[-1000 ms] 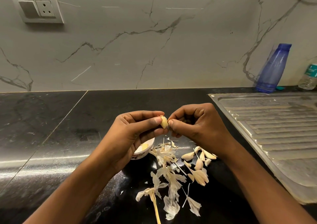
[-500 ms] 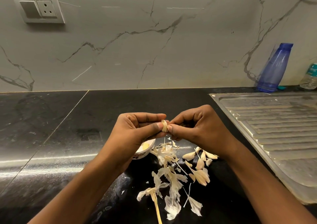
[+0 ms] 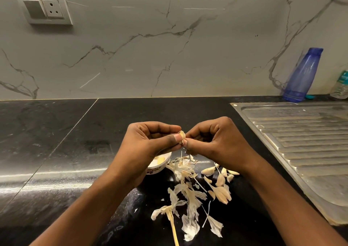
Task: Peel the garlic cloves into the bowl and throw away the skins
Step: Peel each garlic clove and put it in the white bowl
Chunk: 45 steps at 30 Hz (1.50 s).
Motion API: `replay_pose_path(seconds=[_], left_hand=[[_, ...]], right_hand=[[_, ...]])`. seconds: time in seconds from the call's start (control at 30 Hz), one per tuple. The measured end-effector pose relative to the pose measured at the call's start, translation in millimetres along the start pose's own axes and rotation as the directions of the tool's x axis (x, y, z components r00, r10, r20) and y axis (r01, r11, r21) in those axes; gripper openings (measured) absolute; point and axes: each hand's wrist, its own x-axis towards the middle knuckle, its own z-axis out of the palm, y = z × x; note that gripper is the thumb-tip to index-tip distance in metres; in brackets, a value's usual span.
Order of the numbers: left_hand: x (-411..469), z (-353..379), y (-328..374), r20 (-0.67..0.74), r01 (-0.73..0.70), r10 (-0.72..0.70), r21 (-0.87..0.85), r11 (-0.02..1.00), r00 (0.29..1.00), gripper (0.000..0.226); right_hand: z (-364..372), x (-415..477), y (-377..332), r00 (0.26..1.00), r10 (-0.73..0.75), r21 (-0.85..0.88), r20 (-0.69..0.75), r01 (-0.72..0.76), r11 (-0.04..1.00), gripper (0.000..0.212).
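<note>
Glossy black stone counter (image 3: 56, 151), ribbed metal drainboard (image 3: 301, 142), papery skins (image 3: 188, 198).

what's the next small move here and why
Probably peel the papery skin away from the garlic clove with the right hand while the left hand pinches it. Both hands hold the clove above the counter, skin seems to cling to it, and the bowl waits just under the left hand.

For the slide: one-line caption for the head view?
Left hand and right hand pinch a garlic clove over a black counter; bowl, skins and unpeeled cloves lie beneath.
</note>
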Motion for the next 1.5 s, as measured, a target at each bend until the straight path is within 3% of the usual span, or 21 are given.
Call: replay_pose_path(seconds=[0.7,1.03,1.5], left_hand=[[2.0,-0.6,-4.3,-0.013,-0.058,0.058,0.006,0.998,0.998,0.036],[1.7,1.7,-8.3,-0.015,-0.193,0.206,0.288,0.938,0.978,0.021],[2.8,2.2,-13.8,-0.015,-0.228,0.250,0.367,0.902,0.968,0.023]], right_hand=[[-0.5,1.9,4.1,0.999,0.047,0.088,0.019,-0.049,0.995,0.012],[-1.5,2.0,3.7,0.997,0.076,0.091,0.024,-0.078,0.993,0.012],[0.1,2.6,4.7,0.999,0.031,0.039,-0.012,-0.030,0.999,0.018]])
